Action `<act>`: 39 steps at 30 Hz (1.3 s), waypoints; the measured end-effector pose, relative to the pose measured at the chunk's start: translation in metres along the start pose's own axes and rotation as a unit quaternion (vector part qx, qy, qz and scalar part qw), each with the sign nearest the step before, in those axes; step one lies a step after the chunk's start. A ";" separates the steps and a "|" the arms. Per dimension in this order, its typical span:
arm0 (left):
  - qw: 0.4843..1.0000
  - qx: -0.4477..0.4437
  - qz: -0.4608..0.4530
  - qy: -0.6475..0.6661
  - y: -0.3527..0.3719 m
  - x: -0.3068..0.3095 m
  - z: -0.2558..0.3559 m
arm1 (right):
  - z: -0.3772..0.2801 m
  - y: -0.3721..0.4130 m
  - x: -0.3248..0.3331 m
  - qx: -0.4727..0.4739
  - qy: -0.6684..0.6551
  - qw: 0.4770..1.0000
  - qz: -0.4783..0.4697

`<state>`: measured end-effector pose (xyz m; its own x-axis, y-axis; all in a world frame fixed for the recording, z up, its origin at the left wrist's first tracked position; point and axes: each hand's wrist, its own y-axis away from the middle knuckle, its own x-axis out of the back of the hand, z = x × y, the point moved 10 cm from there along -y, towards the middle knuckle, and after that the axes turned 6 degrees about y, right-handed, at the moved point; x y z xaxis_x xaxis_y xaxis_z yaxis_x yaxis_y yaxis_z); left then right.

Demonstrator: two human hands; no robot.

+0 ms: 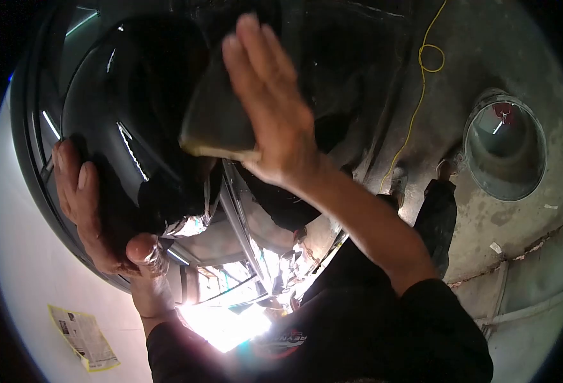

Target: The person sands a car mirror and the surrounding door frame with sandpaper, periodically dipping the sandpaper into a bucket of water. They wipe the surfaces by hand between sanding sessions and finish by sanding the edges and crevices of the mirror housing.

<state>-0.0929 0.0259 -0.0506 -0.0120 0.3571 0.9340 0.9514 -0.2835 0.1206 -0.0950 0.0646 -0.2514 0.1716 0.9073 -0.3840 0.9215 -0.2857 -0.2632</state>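
A glossy black curved car part (pixel 122 121) fills the upper left, with bright streaks reflected in it. My left hand (pixel 90 217) rests along its lower left edge, fingers stretched out and thumb apart. Near the top centre my right hand (pixel 275 115) has its fingers extended, slightly blurred. Its palm side lies against a dark flat piece (pixel 214 118) with a yellowish lower edge; whether this is a cloth or a pad is unclear. The contact under the palm is hidden.
A yellow cable (pixel 414 121) with a loop runs over the concrete floor. At the right stands a round metal bucket (pixel 537 153), near my shoes (pixel 398 182). A printed sheet (pixel 85 338) lies on a white surface at lower left. Bright glare covers the bottom centre.
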 end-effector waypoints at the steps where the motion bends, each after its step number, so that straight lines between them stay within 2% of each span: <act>1: 1.000 0.015 0.009 -0.001 -0.001 -0.001 0.003 | 0.007 -0.016 0.002 0.004 0.002 1.000 -0.021; 3: 1.000 0.022 0.012 -0.003 -0.001 0.000 0.004 | 0.009 -0.025 0.001 -0.010 0.018 0.998 -0.054; 5: 1.000 0.002 0.009 -0.001 -0.002 -0.001 0.003 | -0.005 -0.002 0.001 -0.011 -0.007 1.000 -0.012; 7: 1.000 0.018 0.018 0.004 -0.002 -0.002 0.003 | -0.009 -0.007 0.009 0.001 -0.018 1.000 0.021; 10: 0.999 0.031 0.023 0.009 -0.001 -0.002 0.004 | 0.009 -0.038 0.011 -0.019 0.019 0.997 -0.077; 11: 0.999 0.031 0.025 0.013 -0.001 -0.002 0.005 | 0.008 -0.040 0.011 0.007 0.026 0.997 -0.076; 15: 0.999 0.002 0.025 0.027 -0.003 -0.002 0.004 | -0.006 -0.034 0.005 -0.017 0.030 0.995 -0.089; 18: 0.999 0.006 0.024 0.028 -0.001 0.000 0.003 | 0.014 -0.046 0.011 0.010 0.077 0.993 -0.091; 19: 0.999 0.001 0.021 0.030 0.001 -0.001 0.000 | 0.011 -0.058 0.014 -0.052 0.080 0.985 -0.146; 22: 0.999 -0.002 0.023 0.027 -0.005 -0.001 0.003 | -0.014 -0.051 0.018 -0.037 0.059 0.986 -0.153; 26: 0.999 -0.005 0.023 0.049 -0.002 0.000 0.003 | 0.019 -0.061 0.008 -0.046 0.084 0.983 -0.156; 27: 0.998 -0.005 0.032 0.058 -0.004 0.001 0.002 | 0.012 -0.065 0.010 -0.075 0.096 0.977 -0.173; 30: 0.998 -0.009 0.019 0.060 -0.005 0.001 0.002 | -0.015 -0.055 0.013 -0.049 0.057 0.983 -0.168; 31: 0.997 -0.012 0.025 0.066 -0.005 0.002 0.001 | -0.010 -0.058 0.013 -0.071 0.048 0.979 -0.183; 35: 0.996 -0.002 0.019 0.087 -0.006 0.004 0.000 | 0.006 -0.076 0.010 -0.048 0.081 0.975 -0.199; 38: 0.993 -0.008 0.038 0.113 -0.007 0.004 0.003 | 0.040 -0.066 0.028 -0.216 -0.055 0.958 -0.181; 39: 0.993 -0.005 0.045 0.113 -0.007 0.005 0.004 | 0.045 -0.063 0.041 -0.336 -0.161 0.916 -0.146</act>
<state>-0.0989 0.0331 -0.0480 0.0027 0.1206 0.9927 0.9484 -0.3151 0.0357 -0.1620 0.1059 -0.2906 -0.1293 0.7449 -0.6545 0.9364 0.3089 0.1666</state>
